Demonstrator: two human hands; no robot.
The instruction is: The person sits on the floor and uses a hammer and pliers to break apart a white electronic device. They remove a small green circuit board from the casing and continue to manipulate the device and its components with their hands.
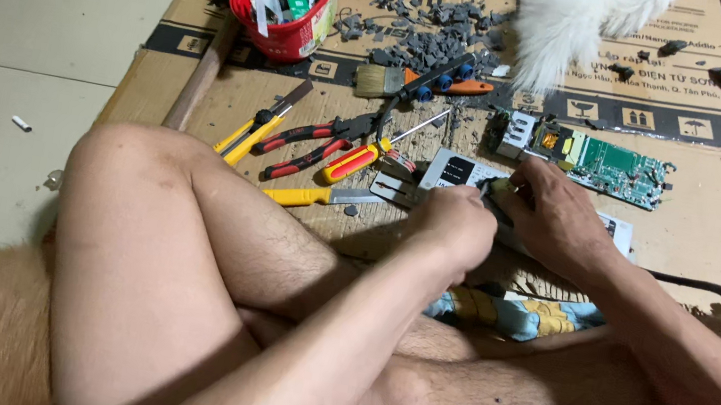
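two hands on grey metal casing, flat on cardboard sheet before knees. left hand fisted on it, right hand clamps edge. looks rigid, light, sharp-edged; hold by long sides.

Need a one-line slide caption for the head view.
Seated on flattened cardboard, left hand and right hand work on a metal electronics casing beside scattered hand tools.
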